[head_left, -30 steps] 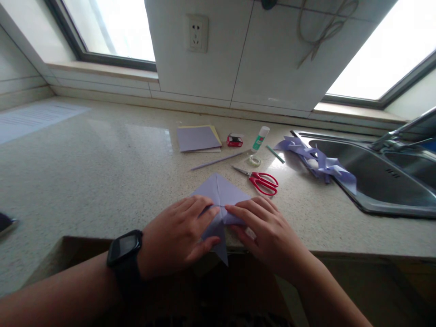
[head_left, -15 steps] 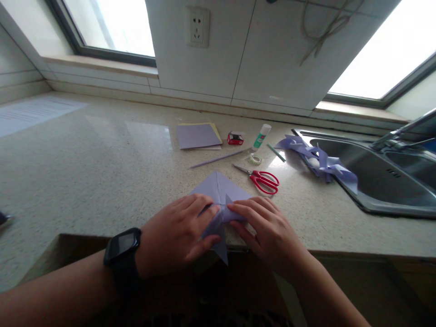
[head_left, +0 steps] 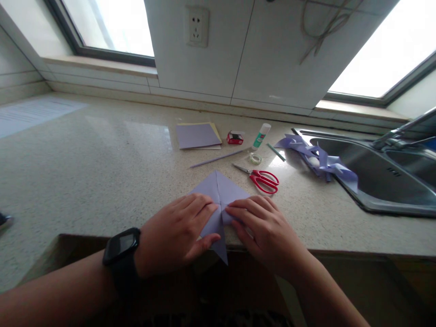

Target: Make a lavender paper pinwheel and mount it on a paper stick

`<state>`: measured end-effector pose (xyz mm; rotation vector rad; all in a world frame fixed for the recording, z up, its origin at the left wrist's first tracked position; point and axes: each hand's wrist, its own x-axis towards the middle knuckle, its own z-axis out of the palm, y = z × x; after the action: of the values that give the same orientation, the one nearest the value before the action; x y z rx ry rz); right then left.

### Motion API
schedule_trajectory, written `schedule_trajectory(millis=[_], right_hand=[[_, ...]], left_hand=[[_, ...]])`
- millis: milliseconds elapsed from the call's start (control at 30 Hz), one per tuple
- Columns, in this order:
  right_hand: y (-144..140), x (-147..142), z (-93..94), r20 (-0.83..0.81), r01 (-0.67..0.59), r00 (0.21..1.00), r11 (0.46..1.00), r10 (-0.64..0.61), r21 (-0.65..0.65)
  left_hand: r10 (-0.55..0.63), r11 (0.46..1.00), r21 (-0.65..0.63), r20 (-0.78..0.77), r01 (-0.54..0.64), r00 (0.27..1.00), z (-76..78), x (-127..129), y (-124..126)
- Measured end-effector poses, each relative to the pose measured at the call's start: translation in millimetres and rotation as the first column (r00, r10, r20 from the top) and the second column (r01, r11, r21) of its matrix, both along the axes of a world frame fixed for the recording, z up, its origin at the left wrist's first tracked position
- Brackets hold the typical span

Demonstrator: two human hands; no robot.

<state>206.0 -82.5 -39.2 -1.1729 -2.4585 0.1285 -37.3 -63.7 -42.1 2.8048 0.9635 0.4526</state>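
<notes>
Speckled beige stone countertop (head_left: 102,154), steel sink (head_left: 374,181) at right. Folded lilac paper sheet (head_left: 218,190) at front edge, pinned flat under left hand (head_left: 177,234) and right hand (head_left: 265,231), fingers extended, pressing. Red-handled scissors (head_left: 262,180) just beyond.

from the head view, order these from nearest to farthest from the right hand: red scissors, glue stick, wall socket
1. red scissors: on the counter, just beyond the right hand.
2. glue stick: farther back on the counter, past the scissors.
3. wall socket: up on the tiled wall, to the left.
</notes>
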Motion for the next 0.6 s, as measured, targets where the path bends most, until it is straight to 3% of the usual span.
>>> schedule_trajectory(millis=[600], right_hand=[[0.1, -0.5, -0.3, 0.043, 0.017, 0.999, 1.000, -0.018, 0.011]], left_hand=[[0.011, 1.000, -0.010, 0.015, -0.011, 1.000, -0.8, 1.1, 0.6]])
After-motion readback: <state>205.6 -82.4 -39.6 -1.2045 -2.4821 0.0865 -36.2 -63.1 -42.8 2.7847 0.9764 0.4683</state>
